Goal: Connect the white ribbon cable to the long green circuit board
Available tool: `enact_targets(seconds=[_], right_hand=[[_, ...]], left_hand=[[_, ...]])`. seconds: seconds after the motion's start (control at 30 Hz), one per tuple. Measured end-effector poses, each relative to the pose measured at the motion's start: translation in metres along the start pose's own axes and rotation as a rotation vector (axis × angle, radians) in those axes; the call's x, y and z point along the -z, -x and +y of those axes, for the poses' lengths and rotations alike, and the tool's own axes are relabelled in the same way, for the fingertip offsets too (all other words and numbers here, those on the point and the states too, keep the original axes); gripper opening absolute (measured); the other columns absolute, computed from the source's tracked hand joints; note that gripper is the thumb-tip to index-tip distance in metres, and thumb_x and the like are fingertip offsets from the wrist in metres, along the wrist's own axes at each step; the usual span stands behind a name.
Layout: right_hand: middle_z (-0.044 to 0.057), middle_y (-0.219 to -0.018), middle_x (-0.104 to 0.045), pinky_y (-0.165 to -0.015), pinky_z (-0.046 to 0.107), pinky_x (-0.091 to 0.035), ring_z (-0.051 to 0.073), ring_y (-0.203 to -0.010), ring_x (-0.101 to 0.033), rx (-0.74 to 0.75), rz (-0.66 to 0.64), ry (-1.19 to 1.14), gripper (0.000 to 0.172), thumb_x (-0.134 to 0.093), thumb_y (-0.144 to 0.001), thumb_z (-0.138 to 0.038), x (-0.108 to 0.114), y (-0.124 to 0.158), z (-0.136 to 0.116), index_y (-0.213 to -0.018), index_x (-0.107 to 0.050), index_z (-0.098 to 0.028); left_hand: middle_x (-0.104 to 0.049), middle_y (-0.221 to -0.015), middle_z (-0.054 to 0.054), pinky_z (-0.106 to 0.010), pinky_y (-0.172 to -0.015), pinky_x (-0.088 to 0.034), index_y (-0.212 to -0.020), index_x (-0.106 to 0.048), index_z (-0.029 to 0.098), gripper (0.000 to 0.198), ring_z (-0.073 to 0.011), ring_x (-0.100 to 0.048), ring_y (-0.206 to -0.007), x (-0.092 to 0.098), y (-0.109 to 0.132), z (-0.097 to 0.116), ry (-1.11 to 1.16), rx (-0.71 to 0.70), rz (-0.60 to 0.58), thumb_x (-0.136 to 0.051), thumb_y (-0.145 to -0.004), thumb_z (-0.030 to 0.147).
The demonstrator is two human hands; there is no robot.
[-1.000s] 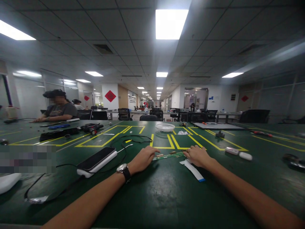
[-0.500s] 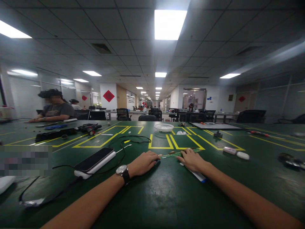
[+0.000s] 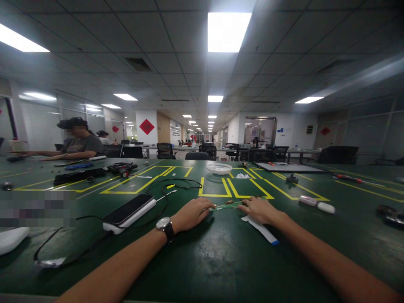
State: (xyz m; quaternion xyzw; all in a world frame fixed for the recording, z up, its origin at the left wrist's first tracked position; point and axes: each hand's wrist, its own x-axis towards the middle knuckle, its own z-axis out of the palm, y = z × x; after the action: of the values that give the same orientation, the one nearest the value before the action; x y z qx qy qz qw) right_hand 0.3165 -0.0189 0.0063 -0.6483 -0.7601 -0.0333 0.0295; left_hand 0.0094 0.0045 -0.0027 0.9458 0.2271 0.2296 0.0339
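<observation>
Between my two hands lies a narrow green circuit board (image 3: 224,206), low over the green table. My left hand (image 3: 193,213), with a watch (image 3: 164,226) on its wrist, pinches the board's left end with thumb and fingers. At the other end my right hand (image 3: 260,209) has its fingers closed on the board and covers that part. A white ribbon cable (image 3: 262,231) with a blue tip runs out from under my right hand toward me. Where the cable meets the board is hidden.
A phone (image 3: 128,209) on a white block and a black cable (image 3: 164,202) lie left. Beyond my hands stands a white basket (image 3: 219,169) near yellow tape. An earbud case (image 3: 326,207) and a screwdriver (image 3: 348,178) lie right. A co-worker (image 3: 82,141) sits far left.
The view has turned slightly left, so the scene sits further right. More of the ribbon cable shows below my right hand. Both hands keep hold of the board.
</observation>
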Motion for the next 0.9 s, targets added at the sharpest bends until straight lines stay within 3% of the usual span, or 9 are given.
enact_targets(seconds=[0.23,0.4,0.47,0.57,0.67,0.77,0.9], right_hand=[[0.011,-0.148,-0.047,-0.116,0.04,-0.029,0.025,-0.135,-0.043,0.466,-0.033,-0.321,0.053,-0.037,-0.099,-0.05,0.005,0.006,-0.026,-0.138,-0.053,-0.018],[0.005,-0.138,-0.057,-0.109,0.037,-0.037,0.021,-0.124,-0.053,0.655,-0.045,-0.44,0.039,-0.046,-0.097,-0.036,0.015,0.014,-0.058,-0.133,-0.056,-0.024],[0.005,-0.128,-0.064,-0.103,0.036,-0.042,0.022,-0.115,-0.058,0.593,0.012,-0.408,0.035,-0.049,-0.094,-0.031,0.021,0.013,-0.059,-0.126,-0.06,-0.024],[0.01,-0.111,-0.07,-0.089,0.036,-0.047,0.025,-0.101,-0.064,0.284,0.118,-0.217,0.027,-0.05,-0.09,-0.029,0.029,0.01,-0.042,-0.108,-0.067,-0.019],[0.015,-0.105,-0.069,-0.076,0.038,-0.048,0.03,-0.094,-0.064,0.026,0.105,-0.013,0.03,-0.054,-0.087,-0.038,0.031,0.008,-0.016,-0.103,-0.067,-0.016],[0.017,-0.107,-0.068,-0.073,0.038,-0.048,0.033,-0.095,-0.064,-0.013,-0.011,0.029,0.04,-0.058,-0.083,-0.048,0.028,0.008,-0.003,-0.104,-0.066,-0.015],[0.013,-0.103,-0.07,-0.069,0.033,-0.047,0.029,-0.092,-0.065,0.072,-0.071,-0.037,0.03,-0.06,-0.081,-0.041,0.024,0.009,-0.01,-0.1,-0.067,-0.018]], left_hand=[[-0.063,-0.119,-0.006,-0.035,-0.103,-0.042,-0.118,-0.06,0.021,0.028,-0.0197,-0.056,-0.112,-0.001,-0.001,0.001,0.005,0.026,0.07,-0.041,-0.099,0.019],[-0.062,-0.123,-0.006,-0.035,-0.104,-0.041,-0.122,-0.059,0.022,0.03,-0.0204,-0.054,-0.117,-0.002,0.0,0.005,-0.01,-0.055,-0.03,-0.042,-0.098,0.017],[-0.06,-0.126,-0.005,-0.035,-0.105,-0.04,-0.124,-0.057,0.022,0.031,-0.0207,-0.052,-0.12,-0.002,0.0,0.007,-0.013,-0.067,-0.036,-0.043,-0.098,0.017],[-0.058,-0.131,-0.005,-0.035,-0.106,-0.039,-0.125,-0.057,0.023,0.032,-0.0203,-0.051,-0.123,-0.003,0.0,0.007,-0.015,-0.084,-0.039,-0.043,-0.098,0.016],[-0.057,-0.134,-0.005,-0.036,-0.106,-0.04,-0.124,-0.058,0.023,0.03,-0.0203,-0.051,-0.125,-0.004,0.001,0.005,-0.014,-0.094,-0.086,-0.042,-0.099,0.018],[-0.057,-0.136,-0.004,-0.037,-0.106,-0.04,-0.127,-0.058,0.025,0.033,-0.0205,-0.051,-0.126,-0.005,0.001,0.003,0.007,-0.095,-0.141,-0.04,-0.1,0.02],[-0.055,-0.139,-0.004,-0.038,-0.109,-0.038,-0.132,-0.057,0.026,0.037,-0.0205,-0.05,-0.129,-0.005,0.003,0.001,0.04,-0.101,-0.159,-0.037,-0.101,0.019]])
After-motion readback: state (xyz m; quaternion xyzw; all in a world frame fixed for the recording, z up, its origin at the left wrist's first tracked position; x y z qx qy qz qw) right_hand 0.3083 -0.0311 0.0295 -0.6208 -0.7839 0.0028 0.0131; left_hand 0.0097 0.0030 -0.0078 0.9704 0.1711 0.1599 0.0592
